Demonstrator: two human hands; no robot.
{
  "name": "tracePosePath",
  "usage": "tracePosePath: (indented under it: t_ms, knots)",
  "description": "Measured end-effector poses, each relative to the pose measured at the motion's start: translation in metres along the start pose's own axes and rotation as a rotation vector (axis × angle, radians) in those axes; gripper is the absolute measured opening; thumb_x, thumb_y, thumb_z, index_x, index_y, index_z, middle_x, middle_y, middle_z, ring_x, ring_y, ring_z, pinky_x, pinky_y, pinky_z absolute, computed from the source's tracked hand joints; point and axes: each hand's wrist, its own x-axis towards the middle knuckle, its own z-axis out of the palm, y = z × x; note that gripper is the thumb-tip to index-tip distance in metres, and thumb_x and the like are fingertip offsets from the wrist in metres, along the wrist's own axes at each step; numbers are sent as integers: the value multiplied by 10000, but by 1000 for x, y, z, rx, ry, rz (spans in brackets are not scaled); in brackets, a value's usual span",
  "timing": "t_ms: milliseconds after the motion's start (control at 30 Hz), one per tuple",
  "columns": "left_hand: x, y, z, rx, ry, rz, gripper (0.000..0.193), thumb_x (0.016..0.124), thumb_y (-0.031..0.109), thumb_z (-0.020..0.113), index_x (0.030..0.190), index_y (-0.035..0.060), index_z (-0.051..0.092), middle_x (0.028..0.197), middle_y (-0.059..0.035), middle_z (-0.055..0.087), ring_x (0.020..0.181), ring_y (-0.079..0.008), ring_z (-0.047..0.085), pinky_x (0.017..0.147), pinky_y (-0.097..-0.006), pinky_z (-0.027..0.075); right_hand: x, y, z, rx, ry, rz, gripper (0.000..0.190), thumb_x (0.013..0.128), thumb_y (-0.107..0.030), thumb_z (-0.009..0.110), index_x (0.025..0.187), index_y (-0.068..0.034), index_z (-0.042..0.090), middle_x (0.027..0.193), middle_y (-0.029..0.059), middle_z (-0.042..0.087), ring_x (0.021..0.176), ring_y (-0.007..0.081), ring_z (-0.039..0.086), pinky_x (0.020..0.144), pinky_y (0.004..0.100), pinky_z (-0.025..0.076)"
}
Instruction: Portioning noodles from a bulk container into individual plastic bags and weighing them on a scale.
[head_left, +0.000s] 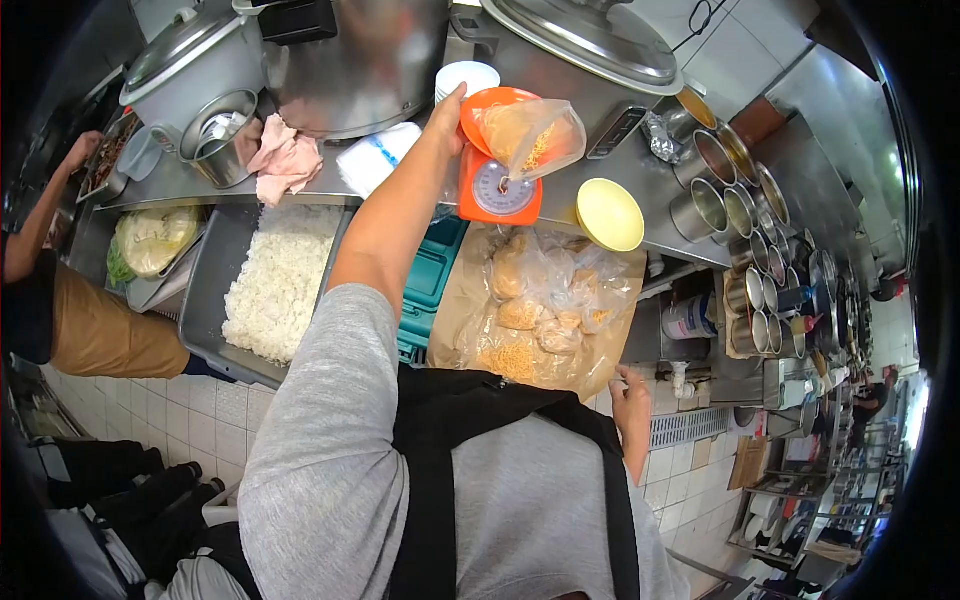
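Observation:
My left hand (448, 124) reaches forward to the left side of the orange pan (477, 105) of a kitchen scale (504, 191), close to a stack of white bowls (468, 78). Its grip is partly hidden. A clear plastic bag of yellow noodles (529, 139) rests on the pan and hangs over its front right. My right hand (632, 401) is low, by the right corner of a brown paper sheet (465, 300), fingers curled; whether it pinches anything is unclear. Several bagged noodle portions (521, 315) and loose noodles (510, 361) lie on this sheet.
A yellow bowl (611, 215) sits at the counter edge, right of the scale. Large cookers (592, 45) stand behind. Left are a grey tub of rice (196, 307), a pink cloth (285, 161) and another person's arm (37, 202). Metal pots (697, 210) crowd the right.

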Motion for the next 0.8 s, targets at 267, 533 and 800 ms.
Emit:
tracePosePath:
  t_ms: [267,533,800]
  knots:
    - [-4,-18,-30,284,143,185,473,946,440,393,1026,34,622,1036,-106,625,834,-205,591,794,-324,448,6,-12,2,-9,-50,-6,325,805,-144,630,1119,-69,600,1008,203,613,724,321,590,703,396,472]
    - [-50,-74,-34,289,-97,264,478,941,238,382,1386,66,341,1371,-110,411,1248,-214,407,1048,-310,299,14,-4,4,-56,-110,7,330,815,-142,618,1131,-49,592,1049,205,608,793,328,613,706,379,486]
    - [-15,-115,-43,644,-25,541,479,919,208,390,1358,19,355,1368,-151,401,1275,-292,370,1052,-349,288,18,-4,2,-31,-121,30,351,814,-141,617,1151,-50,579,1060,215,603,805,328,617,714,383,490]
